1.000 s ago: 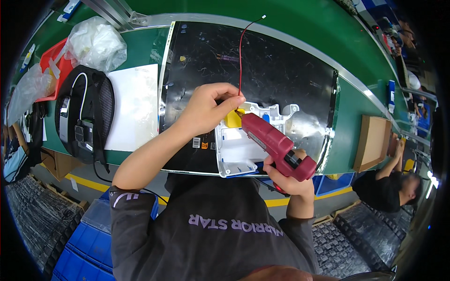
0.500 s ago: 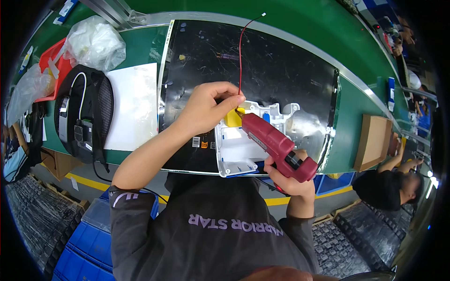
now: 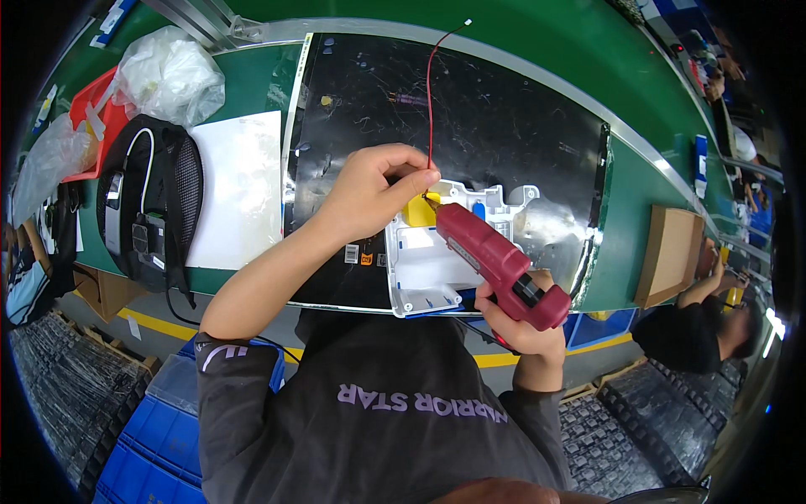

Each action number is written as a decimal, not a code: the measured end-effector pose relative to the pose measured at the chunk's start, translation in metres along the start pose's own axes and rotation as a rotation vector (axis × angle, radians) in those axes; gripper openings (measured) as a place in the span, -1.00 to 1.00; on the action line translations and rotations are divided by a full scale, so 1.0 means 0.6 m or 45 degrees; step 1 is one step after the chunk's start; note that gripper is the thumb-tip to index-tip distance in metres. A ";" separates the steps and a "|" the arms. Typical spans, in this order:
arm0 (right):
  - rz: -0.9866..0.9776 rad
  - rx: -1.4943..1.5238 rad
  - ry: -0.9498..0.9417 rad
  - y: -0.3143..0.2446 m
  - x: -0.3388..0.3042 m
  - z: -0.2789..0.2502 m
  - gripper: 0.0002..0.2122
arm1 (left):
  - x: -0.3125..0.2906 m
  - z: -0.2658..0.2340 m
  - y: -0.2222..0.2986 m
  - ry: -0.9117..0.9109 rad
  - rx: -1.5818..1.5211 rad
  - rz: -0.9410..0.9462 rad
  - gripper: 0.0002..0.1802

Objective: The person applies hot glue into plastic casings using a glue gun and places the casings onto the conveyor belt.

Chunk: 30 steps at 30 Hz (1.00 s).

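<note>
My right hand (image 3: 525, 323) is wrapped round a dark red glue gun (image 3: 487, 252), its nozzle pointing up and left. The nozzle tip is at a yellow piece (image 3: 417, 212) inside a white plastic housing (image 3: 432, 267). Between thumb and fingers, my left hand (image 3: 378, 189) pinches a thin red wire (image 3: 430, 101) just above the yellow piece. From the pinch the wire runs away across the black mat to a small white connector (image 3: 468, 23). A blue part (image 3: 478, 210) shows in the housing beside the glue gun. The wire's near end is hidden by my fingers.
The housing lies on a black mat (image 3: 353, 101) on a green bench. To the left are a white sheet (image 3: 239, 189), a black mesh bag (image 3: 185, 181), a red bin (image 3: 84, 109) and clear plastic bags (image 3: 168, 76). A cardboard box (image 3: 669, 256) stands right, near another person (image 3: 693, 336).
The glue gun has shifted very slightly to the right, its tip still at the yellow piece. My left hand keeps its pinch on the wire, almost unmoved.
</note>
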State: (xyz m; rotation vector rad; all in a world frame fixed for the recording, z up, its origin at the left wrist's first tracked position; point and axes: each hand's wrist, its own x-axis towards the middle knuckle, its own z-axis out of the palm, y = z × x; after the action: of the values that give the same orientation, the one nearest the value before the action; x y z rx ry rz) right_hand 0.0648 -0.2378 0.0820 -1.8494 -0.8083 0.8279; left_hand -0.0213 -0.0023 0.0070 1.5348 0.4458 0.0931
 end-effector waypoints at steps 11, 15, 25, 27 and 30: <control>-0.023 0.001 -0.006 0.003 0.001 -0.001 -0.89 | 0.000 0.001 -0.003 0.002 -0.064 0.086 -0.83; -0.054 -0.026 0.003 0.004 0.000 -0.001 -0.89 | 0.000 0.001 0.000 0.012 -0.016 0.096 -0.81; 0.009 0.062 -0.010 0.015 -0.001 -0.006 -0.88 | 0.002 0.002 0.000 0.020 0.075 0.172 -0.76; 0.015 0.074 -0.014 0.016 -0.001 -0.007 -0.88 | 0.002 0.002 -0.003 0.021 0.075 0.183 -0.76; 0.018 0.089 -0.042 0.013 -0.001 -0.008 -0.89 | 0.002 0.001 -0.002 0.012 0.083 0.204 -0.76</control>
State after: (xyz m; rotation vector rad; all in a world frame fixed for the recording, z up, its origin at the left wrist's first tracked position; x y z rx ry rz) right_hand 0.0701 -0.2431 0.0768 -1.7859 -0.7779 0.8867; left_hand -0.0206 -0.0026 0.0054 1.6334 0.3360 0.2122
